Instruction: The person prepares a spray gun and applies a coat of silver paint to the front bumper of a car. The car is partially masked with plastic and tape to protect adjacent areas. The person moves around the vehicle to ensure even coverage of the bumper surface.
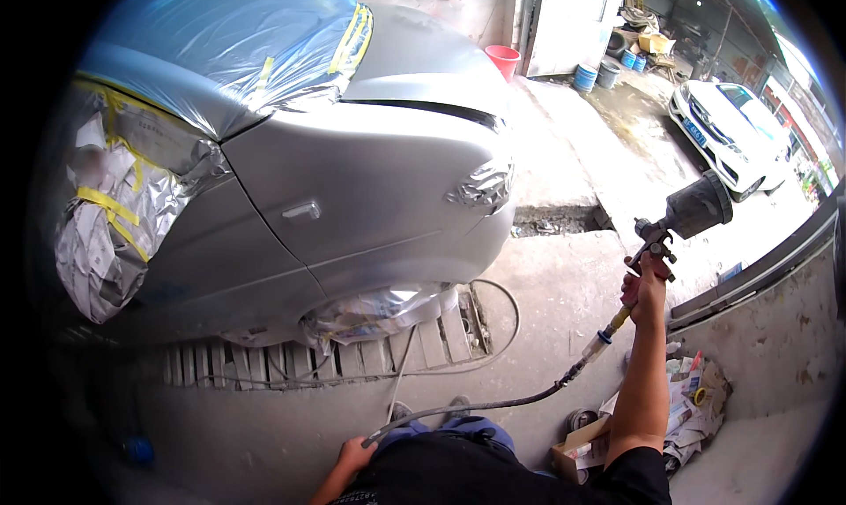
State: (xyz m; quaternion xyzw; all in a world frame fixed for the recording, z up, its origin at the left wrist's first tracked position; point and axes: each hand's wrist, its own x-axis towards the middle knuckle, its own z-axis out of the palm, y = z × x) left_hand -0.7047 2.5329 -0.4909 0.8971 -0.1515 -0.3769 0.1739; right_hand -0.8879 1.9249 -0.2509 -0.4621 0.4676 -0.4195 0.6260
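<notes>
Out to the right, my right hand (650, 292) is wrapped round the handle of a spray gun (654, 239) with a dark grey paint cup (699, 204) on it. Below the grip, a fitting joins the gun to a black air hose (493, 405), which runs down to my waist. There my left hand (357, 455) is closed round the hose. Ahead on the left stands a silver car (370, 188), apart from the gun. Blue plastic film (229, 29) covers its windscreen, and foil with yellow tape wraps its mirror (115, 214). More foil covers the headlight (486, 188) and the front wheel (379, 313).
A slatted floor grate (352, 361) lies beside the car, with the hose looping near it. A cardboard box (586, 443) and crumpled paper (696, 408) sit by the right wall. A red bucket (503, 62), blue drums (585, 77) and a white car (731, 135) stand farther off.
</notes>
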